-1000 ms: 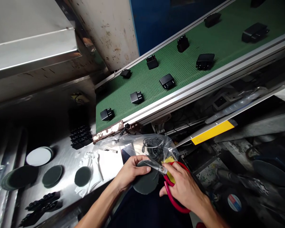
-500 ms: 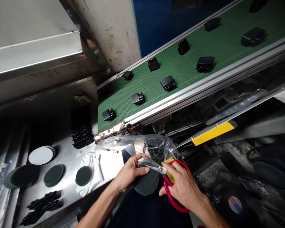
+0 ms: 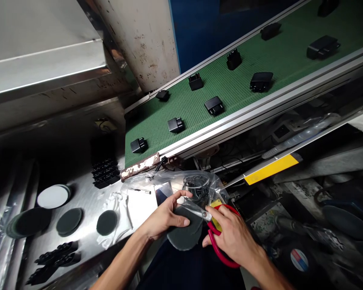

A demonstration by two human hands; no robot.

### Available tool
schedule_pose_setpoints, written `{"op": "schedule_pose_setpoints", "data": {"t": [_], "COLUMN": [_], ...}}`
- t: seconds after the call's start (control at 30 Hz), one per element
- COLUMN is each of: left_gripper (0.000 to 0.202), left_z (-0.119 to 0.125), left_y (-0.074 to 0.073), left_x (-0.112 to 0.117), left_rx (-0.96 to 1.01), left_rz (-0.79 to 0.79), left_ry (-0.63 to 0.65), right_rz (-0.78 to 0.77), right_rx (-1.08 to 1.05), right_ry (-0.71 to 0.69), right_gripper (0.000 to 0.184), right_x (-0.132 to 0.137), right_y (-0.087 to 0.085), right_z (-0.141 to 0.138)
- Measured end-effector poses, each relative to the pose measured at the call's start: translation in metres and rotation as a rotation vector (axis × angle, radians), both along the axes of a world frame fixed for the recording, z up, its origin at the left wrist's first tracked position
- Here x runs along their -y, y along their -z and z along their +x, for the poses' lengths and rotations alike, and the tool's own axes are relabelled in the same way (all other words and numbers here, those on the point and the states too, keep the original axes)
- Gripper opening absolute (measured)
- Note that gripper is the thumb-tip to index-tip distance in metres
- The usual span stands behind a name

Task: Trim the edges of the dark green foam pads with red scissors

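Note:
My left hand (image 3: 161,219) grips a dark grey round disc (image 3: 184,238), which looks like a sanding disc, by its left side with the thumb on top. My right hand (image 3: 236,237) is closed around the red handles of a pair of scissors (image 3: 216,250). Their blades reach left across the disc, between the thumb and raised forefinger of my left hand. How far the blades are apart is unclear. Just beyond lies a clear plastic bag (image 3: 169,177), with a coil of dark cable (image 3: 196,186) showing there.
A green conveyor belt (image 3: 199,96) carries several black plug adapters (image 3: 176,125). On the metal bench (image 3: 87,201) at left lie stacked discs (image 3: 69,221), another disc on a white glove (image 3: 125,217), a white-topped stack (image 3: 53,196) and rows of black adapters (image 3: 105,173).
My left hand has shifted slightly left and down with the disc, its forefinger lifting away from the thumb. The scissors have barely moved. The adapters on the belt stay in place.

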State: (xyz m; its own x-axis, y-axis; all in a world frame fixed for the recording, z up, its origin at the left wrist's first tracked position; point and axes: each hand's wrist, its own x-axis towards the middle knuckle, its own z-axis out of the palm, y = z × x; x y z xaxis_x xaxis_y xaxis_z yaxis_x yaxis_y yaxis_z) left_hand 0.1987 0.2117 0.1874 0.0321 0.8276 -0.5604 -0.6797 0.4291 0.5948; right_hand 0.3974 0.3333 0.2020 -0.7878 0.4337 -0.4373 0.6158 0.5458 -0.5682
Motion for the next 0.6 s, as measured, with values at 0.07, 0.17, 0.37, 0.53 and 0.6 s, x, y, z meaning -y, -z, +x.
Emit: {"op": "schedule_pose_setpoints", "data": {"t": [0.07,0.17,0.37,0.53,0.6], "left_gripper": [0.067,0.051,0.041,0.037,0.038], "left_z": [-0.002,-0.001,0.003,0.003,0.003], "left_y": [0.002,0.006,0.015,0.014,0.012], "left_x": [0.002,0.003,0.005,0.008,0.008], "left_rx": [0.023,-0.036,-0.104,-0.191,-0.203], "left_rz": [-0.011,-0.105,-0.183,-0.191,-0.182], "left_ry": [-0.025,-0.098,-0.139,-0.149,-0.165], "right_rz": [-0.031,-0.06,-0.404,-1.428,-1.263], "right_rx": [-0.013,-0.018,-0.026,0.046,0.005], "right_ry": [0.023,0.051,0.277,0.564,0.559], "right_gripper": [0.071,0.073,0.077,0.07,0.069], "right_x": [-0.001,-0.001,-0.007,-0.012,-0.012], "right_y": [0.002,0.001,0.008,0.029,0.029], "right_z": [0.002,0.004,0.007,0.012,0.012]}}
